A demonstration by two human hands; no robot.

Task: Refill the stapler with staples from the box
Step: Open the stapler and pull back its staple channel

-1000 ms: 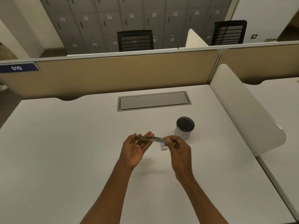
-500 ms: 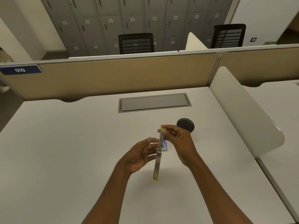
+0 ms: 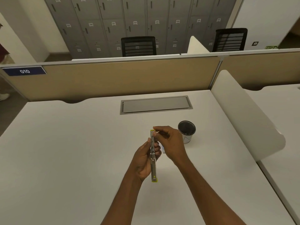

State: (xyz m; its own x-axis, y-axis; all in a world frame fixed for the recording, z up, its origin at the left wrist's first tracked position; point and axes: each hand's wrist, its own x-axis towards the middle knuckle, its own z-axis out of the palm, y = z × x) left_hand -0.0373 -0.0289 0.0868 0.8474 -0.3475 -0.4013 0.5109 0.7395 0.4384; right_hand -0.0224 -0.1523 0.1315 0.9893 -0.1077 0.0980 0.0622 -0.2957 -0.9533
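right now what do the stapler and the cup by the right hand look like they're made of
Stapler: bare metal channel, judging by its grey sheen, with yellow-green ends that look plastic. Cup: dark inside, pale wall; paper or plastic, too blurred to tell.

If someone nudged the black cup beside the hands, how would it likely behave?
The cup stands upright on the desk and looks empty inside, so it is probably light and would slide or tip easily. Taller than wide, it may topple if pushed near the rim. Being round, it could roll once on its side.
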